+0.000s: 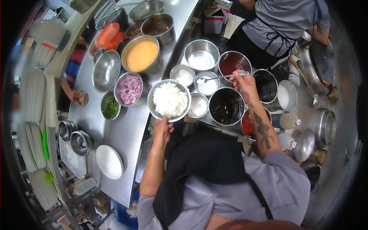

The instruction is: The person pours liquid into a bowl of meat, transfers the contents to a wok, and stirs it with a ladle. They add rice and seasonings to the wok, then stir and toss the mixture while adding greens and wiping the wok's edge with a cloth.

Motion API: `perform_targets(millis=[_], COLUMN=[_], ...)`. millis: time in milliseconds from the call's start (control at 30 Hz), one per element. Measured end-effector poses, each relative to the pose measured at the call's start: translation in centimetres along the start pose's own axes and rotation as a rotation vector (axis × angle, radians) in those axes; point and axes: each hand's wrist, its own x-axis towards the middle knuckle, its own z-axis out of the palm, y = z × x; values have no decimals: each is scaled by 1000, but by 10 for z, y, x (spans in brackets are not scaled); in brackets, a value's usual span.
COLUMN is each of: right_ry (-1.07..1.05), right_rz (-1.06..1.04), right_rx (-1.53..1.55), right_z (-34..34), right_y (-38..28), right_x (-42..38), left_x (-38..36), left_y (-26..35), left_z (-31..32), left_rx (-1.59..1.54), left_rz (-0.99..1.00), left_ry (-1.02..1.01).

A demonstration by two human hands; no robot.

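Note:
My left hand (pixel 163 130) grips the edge of a metal bowl (pixel 152 110) heaped with white rice (pixel 170 99). The bowl is held near the steel counter's edge. In my right hand (pixel 245 83) is a metal spoon (pixel 224 76), pinched by its handle. Its tip, with something white on it, is over a small metal pot (pixel 207 73) of white granules (pixel 208 87). Beside that pot stand two more small pots with white contents (pixel 184 76). A pot of dark liquid (pixel 226 106) sits just below the spoon's handle.
On the left counter (pixel 126 134) are sliced red onions (pixel 129 89), chopped greens (pixel 111 107), a pot of yellow-orange liquid (pixel 142 56) and a white plate (pixel 109 161). A co-worker (pixel 274 30) stands at a wok (pixel 321 65) with flame. Another person's hand (pixel 78 96) reaches onto the counter.

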Motion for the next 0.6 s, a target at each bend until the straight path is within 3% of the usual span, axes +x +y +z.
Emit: perform_targets(millis=[167, 233, 433, 600], right_ry=[-114, 3, -58, -162], right_rz=[-112, -460, -423, -417], right_rx=[4, -305, -396, -323], right_z=[37, 48, 39, 76], right_y=[-53, -61, -29, -4], right_x=[-29, -38, -37, -36], left_x=[9, 5, -11, -29], left_y=[-7, -10, -6, -16], left_z=[21, 28, 20, -33], left_rx=[1, -61, -60, -111], left_rz=[-50, 0, -47, -16], left_ry=[-78, -201, -140, 17])
